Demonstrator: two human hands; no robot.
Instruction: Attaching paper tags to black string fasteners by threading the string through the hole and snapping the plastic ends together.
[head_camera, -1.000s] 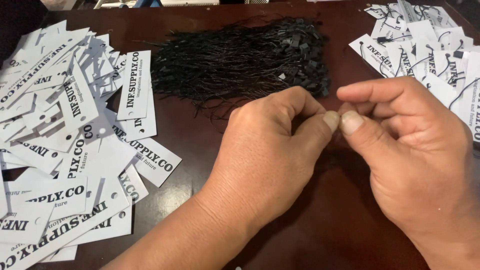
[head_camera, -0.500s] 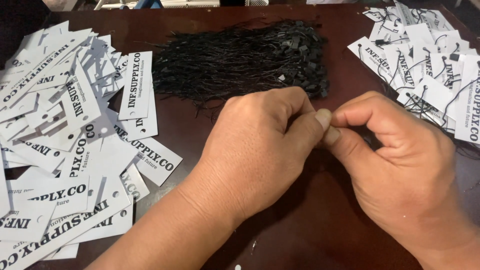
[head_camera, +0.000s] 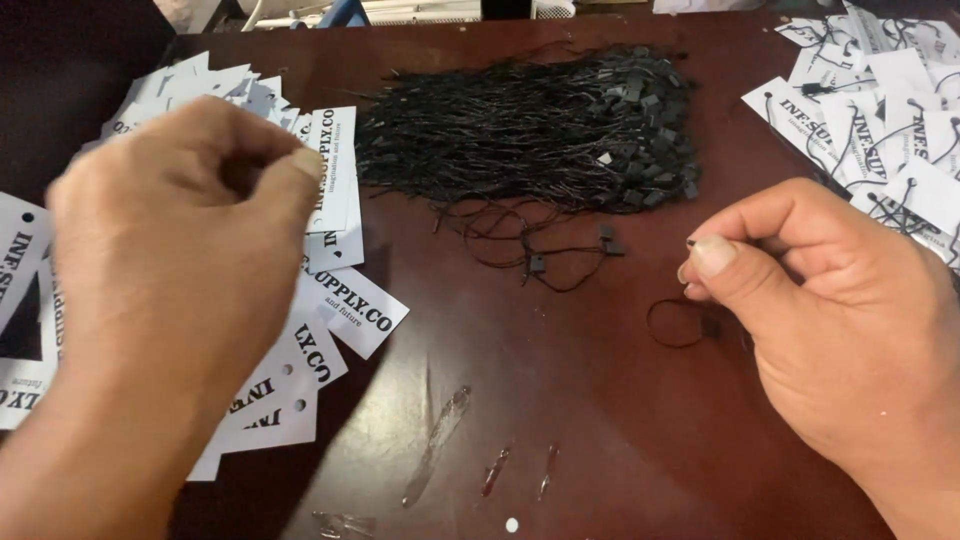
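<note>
My right hand (head_camera: 835, 330) pinches a thin black string loop (head_camera: 677, 324) between thumb and forefinger; the loop hangs just above the dark wooden table (head_camera: 600, 420). My left hand (head_camera: 175, 235) hovers over a spread of white printed paper tags (head_camera: 345, 300) on the left, its fingers curled loosely with nothing visible in them. A dense pile of black string fasteners (head_camera: 530, 130) lies at the table's far middle, and a few loose strings (head_camera: 560, 255) trail out in front of it.
A second heap of white tags with strings through them (head_camera: 880, 120) lies at the far right. Light glints on the table's front middle (head_camera: 440, 440). Pale objects stand beyond the table's far edge (head_camera: 400, 12).
My hands were together at the middle, working something small between the fingertips. They have separated: the left hand swung out over the tags, and the right hand stayed, holding the string loop.
</note>
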